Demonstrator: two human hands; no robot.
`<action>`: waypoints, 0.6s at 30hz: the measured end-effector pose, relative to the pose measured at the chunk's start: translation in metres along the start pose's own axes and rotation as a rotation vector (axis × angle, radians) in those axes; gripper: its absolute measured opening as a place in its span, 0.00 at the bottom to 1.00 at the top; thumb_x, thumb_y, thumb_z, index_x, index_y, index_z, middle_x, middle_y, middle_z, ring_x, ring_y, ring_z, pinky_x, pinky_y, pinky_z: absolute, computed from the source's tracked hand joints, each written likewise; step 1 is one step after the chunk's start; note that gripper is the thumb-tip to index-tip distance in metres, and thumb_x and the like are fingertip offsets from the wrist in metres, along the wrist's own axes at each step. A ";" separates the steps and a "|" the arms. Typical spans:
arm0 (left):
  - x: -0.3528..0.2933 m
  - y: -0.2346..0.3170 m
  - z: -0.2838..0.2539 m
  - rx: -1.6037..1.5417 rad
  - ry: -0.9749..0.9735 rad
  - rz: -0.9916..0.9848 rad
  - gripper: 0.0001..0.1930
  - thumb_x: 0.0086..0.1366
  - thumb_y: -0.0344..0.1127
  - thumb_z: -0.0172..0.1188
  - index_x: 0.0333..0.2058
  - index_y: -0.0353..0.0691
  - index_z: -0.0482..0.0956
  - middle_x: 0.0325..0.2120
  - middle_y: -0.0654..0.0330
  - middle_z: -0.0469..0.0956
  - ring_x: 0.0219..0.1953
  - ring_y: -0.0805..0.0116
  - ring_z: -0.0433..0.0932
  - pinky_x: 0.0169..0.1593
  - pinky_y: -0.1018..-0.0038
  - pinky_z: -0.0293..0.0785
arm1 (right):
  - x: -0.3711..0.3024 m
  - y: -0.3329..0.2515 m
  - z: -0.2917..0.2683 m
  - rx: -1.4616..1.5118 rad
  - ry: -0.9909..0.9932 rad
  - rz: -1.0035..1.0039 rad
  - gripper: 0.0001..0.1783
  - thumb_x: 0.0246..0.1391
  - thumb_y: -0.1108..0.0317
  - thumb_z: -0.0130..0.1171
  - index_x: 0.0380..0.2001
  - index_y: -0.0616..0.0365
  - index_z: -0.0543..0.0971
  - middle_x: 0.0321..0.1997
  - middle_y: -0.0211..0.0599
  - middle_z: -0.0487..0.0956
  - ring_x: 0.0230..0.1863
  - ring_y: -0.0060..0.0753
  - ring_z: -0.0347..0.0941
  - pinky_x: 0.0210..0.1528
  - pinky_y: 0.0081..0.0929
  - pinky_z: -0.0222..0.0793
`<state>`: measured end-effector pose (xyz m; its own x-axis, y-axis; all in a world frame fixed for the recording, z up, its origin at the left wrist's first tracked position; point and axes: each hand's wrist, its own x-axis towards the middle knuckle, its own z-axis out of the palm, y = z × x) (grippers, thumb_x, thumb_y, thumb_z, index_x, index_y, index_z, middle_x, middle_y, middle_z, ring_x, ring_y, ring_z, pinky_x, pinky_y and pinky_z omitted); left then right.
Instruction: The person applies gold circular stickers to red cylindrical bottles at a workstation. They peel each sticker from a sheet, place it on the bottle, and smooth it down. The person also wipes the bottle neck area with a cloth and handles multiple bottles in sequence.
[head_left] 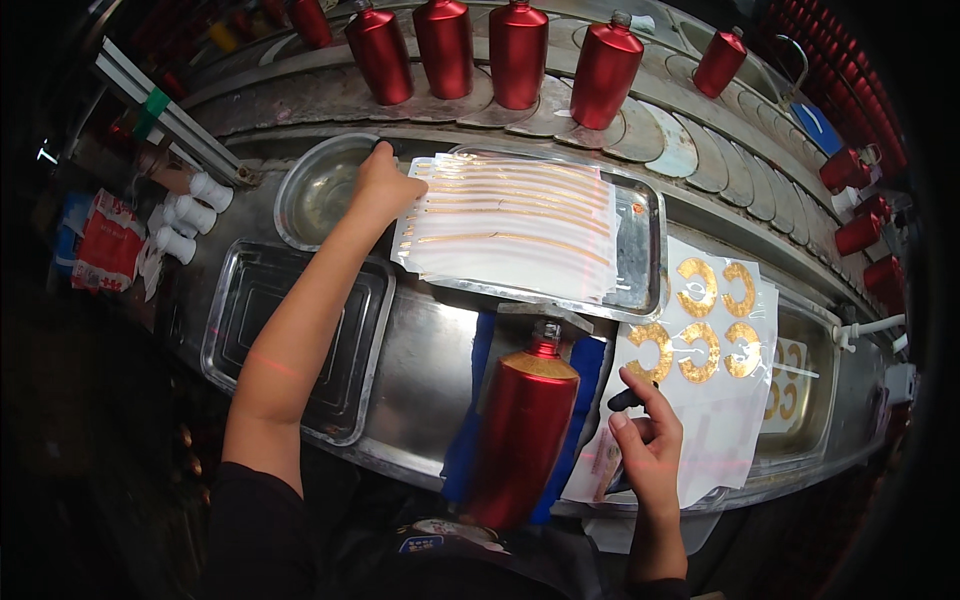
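So, a white sheet (520,262) with thin gold strips (505,209) lies on a shiny metal tray (637,255). The left hand (383,188) is at its left edge, with the thumb by the paper. I cannot tell if it is pinching the sheet. A round metal bowl (318,185) sits just behind that hand. The right hand (650,445) has its thumb and fingers spread apart, over another white sheet (700,430) with gold C shapes (688,350). Between the arms, a big red bottle (528,430) leans on a blue cloth (466,420). Farther back, more red bottles (445,50) stand in a row.
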<state>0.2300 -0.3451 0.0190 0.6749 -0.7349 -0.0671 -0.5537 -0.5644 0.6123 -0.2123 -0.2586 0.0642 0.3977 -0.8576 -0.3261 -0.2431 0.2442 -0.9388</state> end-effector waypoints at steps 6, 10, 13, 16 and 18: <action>-0.018 0.019 -0.027 0.255 0.158 0.214 0.19 0.50 0.28 0.67 0.40 0.26 0.74 0.29 0.45 0.83 0.35 0.52 0.84 0.39 0.63 0.78 | 0.000 -0.004 -0.003 -0.028 0.034 -0.063 0.27 0.56 0.81 0.59 0.61 0.62 0.73 0.44 0.30 0.74 0.23 0.09 0.67 0.26 0.11 0.62; -0.023 0.031 -0.038 0.318 0.139 0.193 0.18 0.52 0.33 0.66 0.40 0.31 0.75 0.37 0.42 0.82 0.43 0.44 0.81 0.47 0.57 0.76 | 0.002 -0.015 -0.005 -0.071 0.064 -0.115 0.27 0.56 0.80 0.60 0.61 0.62 0.74 0.44 0.29 0.74 0.22 0.07 0.63 0.26 0.10 0.59; -0.016 0.022 -0.032 0.283 0.108 0.162 0.23 0.51 0.38 0.68 0.44 0.32 0.76 0.44 0.40 0.81 0.50 0.42 0.80 0.53 0.57 0.76 | 0.002 -0.020 -0.003 -0.064 0.046 -0.125 0.27 0.56 0.80 0.60 0.60 0.61 0.74 0.44 0.28 0.74 0.22 0.06 0.62 0.26 0.10 0.59; -0.003 0.004 -0.018 0.125 -0.048 0.009 0.37 0.45 0.41 0.75 0.53 0.27 0.76 0.50 0.40 0.79 0.54 0.46 0.79 0.57 0.63 0.75 | -0.002 -0.019 0.001 -0.086 0.040 -0.174 0.27 0.56 0.80 0.61 0.61 0.60 0.74 0.45 0.29 0.75 0.23 0.07 0.63 0.27 0.09 0.60; 0.002 -0.008 -0.011 0.106 -0.045 -0.005 0.35 0.43 0.38 0.76 0.50 0.26 0.77 0.47 0.40 0.81 0.49 0.49 0.82 0.53 0.64 0.77 | -0.004 -0.016 0.002 -0.093 0.048 -0.178 0.27 0.56 0.80 0.61 0.61 0.60 0.74 0.45 0.29 0.75 0.24 0.07 0.65 0.27 0.09 0.61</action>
<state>0.2407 -0.3379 0.0227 0.6565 -0.7468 -0.1063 -0.6006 -0.6027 0.5253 -0.2084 -0.2586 0.0805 0.3994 -0.9048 -0.1476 -0.2541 0.0455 -0.9661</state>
